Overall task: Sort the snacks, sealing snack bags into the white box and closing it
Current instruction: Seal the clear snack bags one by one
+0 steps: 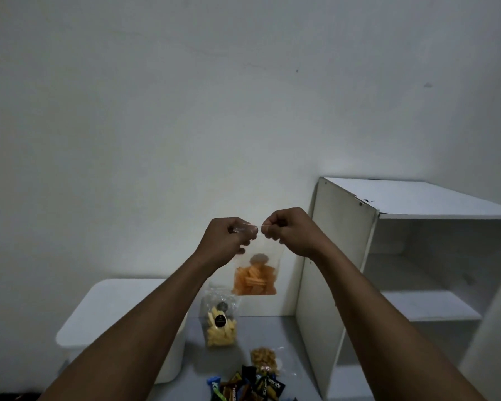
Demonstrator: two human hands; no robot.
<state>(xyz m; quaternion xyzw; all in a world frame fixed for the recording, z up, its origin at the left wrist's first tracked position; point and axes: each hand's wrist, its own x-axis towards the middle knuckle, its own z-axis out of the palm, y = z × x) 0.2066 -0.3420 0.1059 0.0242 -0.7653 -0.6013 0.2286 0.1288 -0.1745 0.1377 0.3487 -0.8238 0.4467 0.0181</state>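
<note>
Snack bag (255, 277) hangs vertical, mouth up, pinched by left hand (226, 237) and right hand (291, 231) fingers (270, 236).

The clear plastic zip bag (265, 251) is see-through at the top and shows ridged orange chips (253, 283) in its lower half, while the clear crinkled plastic pouch (220, 324) below shows pale yellow pieces behind a round black label (219, 320). A third clear plastic packet (265, 358) holds golden-brown bits, and the heap of small snack wrappers (248, 386) is mostly black with blue, green and orange-brown panels and white lettering. The rectangular lidded plastic box (113, 314) and the open shelf unit (342, 270) are plain white, the tabletop (269, 328) is flat pale grey, and the wall (185, 96) is off-white with a few small dark marks.
</note>
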